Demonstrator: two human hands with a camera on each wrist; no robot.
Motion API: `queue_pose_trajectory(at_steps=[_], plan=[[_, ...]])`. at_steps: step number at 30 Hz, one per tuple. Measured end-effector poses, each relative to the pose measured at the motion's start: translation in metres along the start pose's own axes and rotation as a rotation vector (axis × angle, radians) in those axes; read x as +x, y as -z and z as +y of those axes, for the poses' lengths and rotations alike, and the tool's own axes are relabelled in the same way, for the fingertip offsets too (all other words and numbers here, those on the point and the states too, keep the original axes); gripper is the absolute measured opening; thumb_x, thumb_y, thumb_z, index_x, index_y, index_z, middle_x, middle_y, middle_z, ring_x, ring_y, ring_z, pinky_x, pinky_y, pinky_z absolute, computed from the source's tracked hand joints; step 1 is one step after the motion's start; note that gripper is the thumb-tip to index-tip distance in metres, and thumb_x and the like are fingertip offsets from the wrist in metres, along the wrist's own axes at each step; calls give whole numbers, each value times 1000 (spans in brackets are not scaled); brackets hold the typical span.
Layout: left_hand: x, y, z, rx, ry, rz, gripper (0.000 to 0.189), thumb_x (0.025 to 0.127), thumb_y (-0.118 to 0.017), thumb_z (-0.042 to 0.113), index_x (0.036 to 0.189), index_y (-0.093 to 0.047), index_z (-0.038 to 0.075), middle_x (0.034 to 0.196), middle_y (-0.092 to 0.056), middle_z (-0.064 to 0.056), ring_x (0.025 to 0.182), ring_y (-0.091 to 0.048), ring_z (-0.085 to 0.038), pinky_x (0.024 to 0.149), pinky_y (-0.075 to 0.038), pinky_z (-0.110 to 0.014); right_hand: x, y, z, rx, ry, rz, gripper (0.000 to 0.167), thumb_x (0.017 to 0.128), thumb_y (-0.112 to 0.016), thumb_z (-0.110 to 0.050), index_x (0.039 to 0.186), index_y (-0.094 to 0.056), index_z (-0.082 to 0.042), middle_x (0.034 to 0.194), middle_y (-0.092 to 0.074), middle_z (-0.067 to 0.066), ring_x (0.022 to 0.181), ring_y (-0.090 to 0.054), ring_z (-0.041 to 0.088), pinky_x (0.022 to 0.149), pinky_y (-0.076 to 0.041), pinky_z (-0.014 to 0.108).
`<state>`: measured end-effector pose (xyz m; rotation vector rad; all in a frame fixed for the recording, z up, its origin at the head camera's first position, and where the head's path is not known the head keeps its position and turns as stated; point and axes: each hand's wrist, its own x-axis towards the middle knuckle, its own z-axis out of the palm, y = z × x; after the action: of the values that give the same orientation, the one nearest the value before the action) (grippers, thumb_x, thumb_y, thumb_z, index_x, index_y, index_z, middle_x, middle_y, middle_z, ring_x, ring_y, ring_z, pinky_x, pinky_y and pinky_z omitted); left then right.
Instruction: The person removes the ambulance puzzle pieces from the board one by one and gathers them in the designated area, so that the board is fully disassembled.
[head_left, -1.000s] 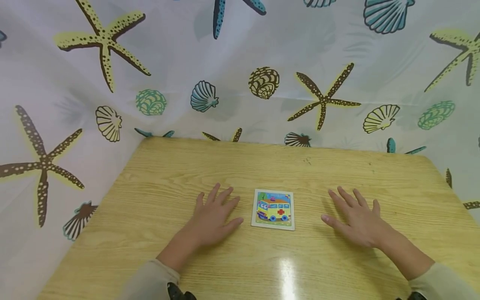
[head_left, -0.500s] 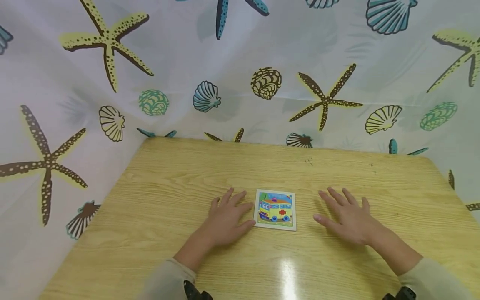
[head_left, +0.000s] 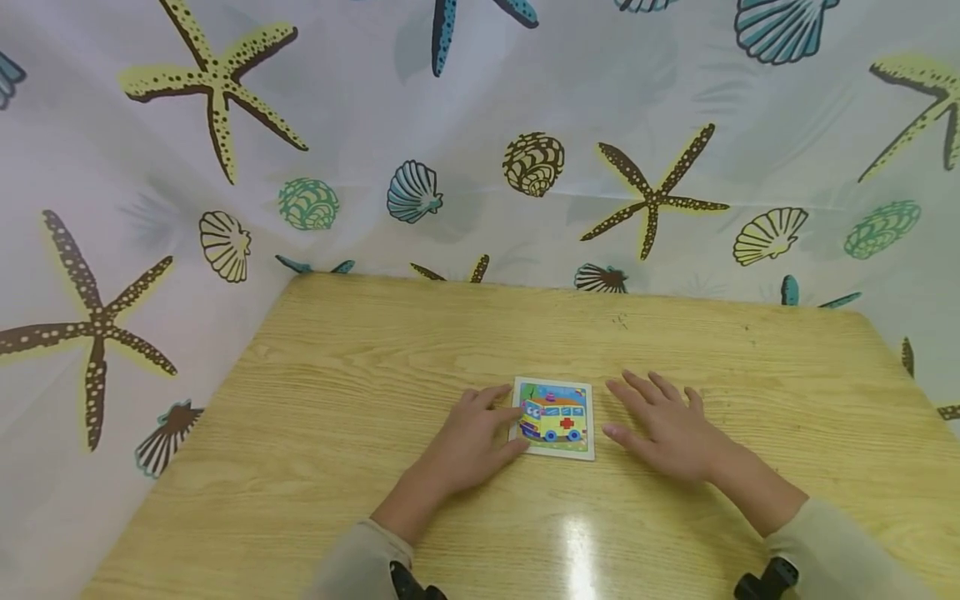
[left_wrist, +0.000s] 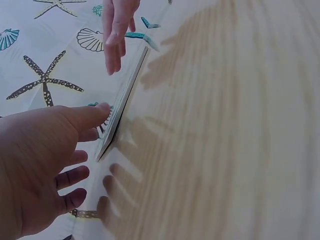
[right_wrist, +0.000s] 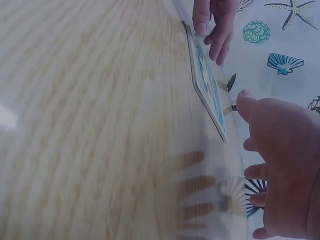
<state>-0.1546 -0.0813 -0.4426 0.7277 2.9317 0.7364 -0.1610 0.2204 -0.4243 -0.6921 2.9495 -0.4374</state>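
A small square picture board [head_left: 555, 429], pale-edged with a yellow ambulance and a red cross printed on it, lies flat on the wooden table. In the head view my left hand [head_left: 472, 446] is at its left side, with thumb and fingertips overlapping that edge. The left wrist view shows that hand [left_wrist: 45, 165] relaxed, its thumb close over the board's edge [left_wrist: 122, 107]. On the other side my right hand [head_left: 667, 433] hovers just off the right edge, fingers spread. The right wrist view has the same hand [right_wrist: 285, 160] with gaps between its fingers, apart from the board [right_wrist: 207, 82].
The wooden table [head_left: 375, 333] extends on all sides of the board. Behind it and to the left and right hangs a white cloth [head_left: 465, 108] with starfish and shells. Dark wrist devices [head_left: 767, 579] sit at the light sleeves [head_left: 832, 550].
Both hands have moved inward toward the board. The left hand's fingers have bent in and now overlap its left edge, while the right hand has come near its right edge. The board stays put.
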Motion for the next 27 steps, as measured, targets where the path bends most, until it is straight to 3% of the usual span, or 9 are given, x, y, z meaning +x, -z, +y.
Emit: queue_pose_trajectory(at_steps=[5,12,20,27], plan=[[2,-6,3,-15,-21,-24,56,88,-73,47,131,-67,11,152,-48,-8,136,-46,-34,112,-42,-48,13,-4,-8,20,48,11,59,103,-45,-54,150,-46,-19,160,-36,14,143,-33,44,101,-29,72],[3,-6,6,-22,-32,-37,55,91,-71,44,132,-66,8,146,-54,-8,134,-50,-30,111,-44,-45,28,-6,-12,93,139,41,50,102,-52,-44,143,-55,-15,144,-49,16,127,-46,39,101,-40,62],[3,-5,5,-69,0,-36,53,92,-72,40,134,-64,8,144,-58,-4,131,-53,-26,108,-46,-45,50,-7,-27,193,191,-29,44,100,-62,-36,135,-62,-10,120,-56,8,103,-54,22,89,-50,42],[2,-6,4,-117,17,-63,53,93,-71,39,136,-62,10,147,-56,2,136,-52,-25,111,-43,-44,72,-11,-41,229,184,-110,44,101,-59,-35,137,-59,-11,111,-56,4,93,-57,12,86,-52,36]])
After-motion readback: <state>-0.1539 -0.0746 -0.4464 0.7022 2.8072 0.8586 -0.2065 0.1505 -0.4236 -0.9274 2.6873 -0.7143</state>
